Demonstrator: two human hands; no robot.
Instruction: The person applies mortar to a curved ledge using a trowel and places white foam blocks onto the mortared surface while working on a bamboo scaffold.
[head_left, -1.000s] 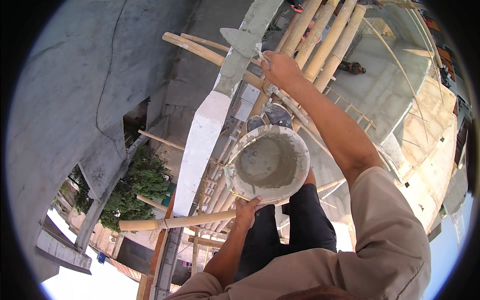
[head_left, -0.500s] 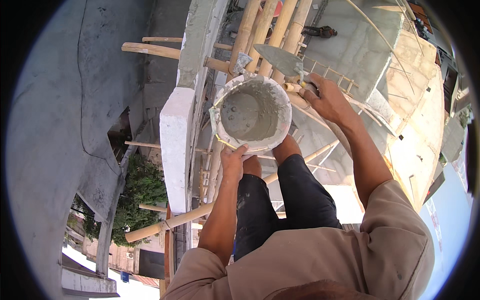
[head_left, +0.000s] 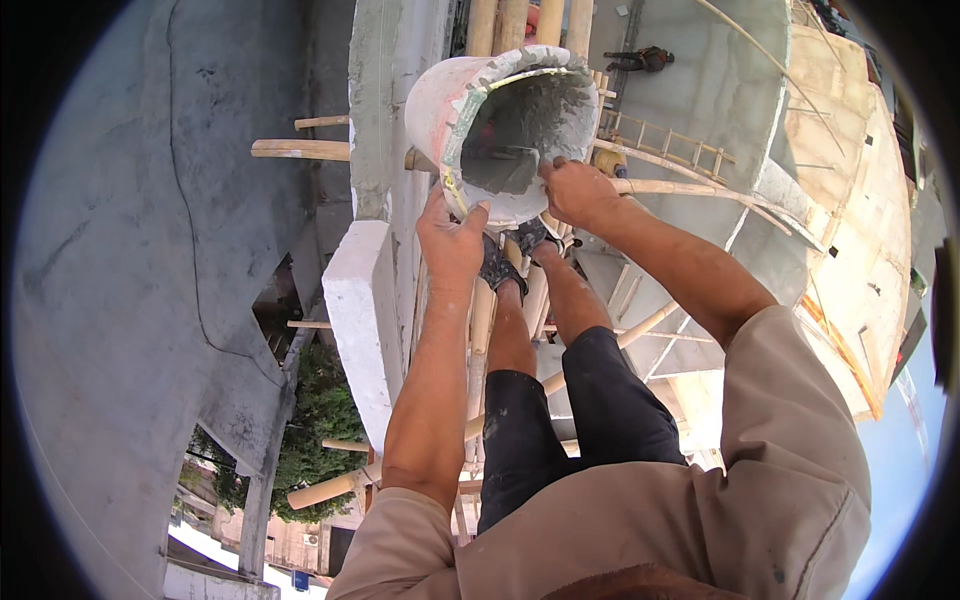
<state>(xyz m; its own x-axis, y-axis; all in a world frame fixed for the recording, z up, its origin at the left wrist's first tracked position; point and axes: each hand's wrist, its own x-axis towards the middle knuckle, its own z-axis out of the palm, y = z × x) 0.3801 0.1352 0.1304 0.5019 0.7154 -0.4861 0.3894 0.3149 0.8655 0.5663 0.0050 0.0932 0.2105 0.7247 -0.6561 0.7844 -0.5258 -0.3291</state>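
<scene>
A mortar-caked bucket (head_left: 437, 105) is tipped, its mouth turned toward me, above the bamboo poles. My left hand (head_left: 452, 238) grips its near rim, thumb over the edge. My right hand (head_left: 580, 192) is closed at the right side of the mouth. It holds a trowel (head_left: 512, 160) whose blade reaches down into the bucket; the handle is hidden by my fingers. Wet grey mortar lies low inside, partly in shadow.
On the left runs a wall ledge (head_left: 372, 130) with a white block-like end (head_left: 358, 310). Bamboo scaffold poles (head_left: 513, 25) lie beneath my feet. A bamboo ladder (head_left: 672, 145) and another person (head_left: 642, 60) are far below on the right. Green foliage (head_left: 312, 430) shows at lower left.
The bucket has moved away from me and tipped, mouth toward me. My right hand has brought the trowel from beside the bucket into it. My left hand keeps hold of the rim.
</scene>
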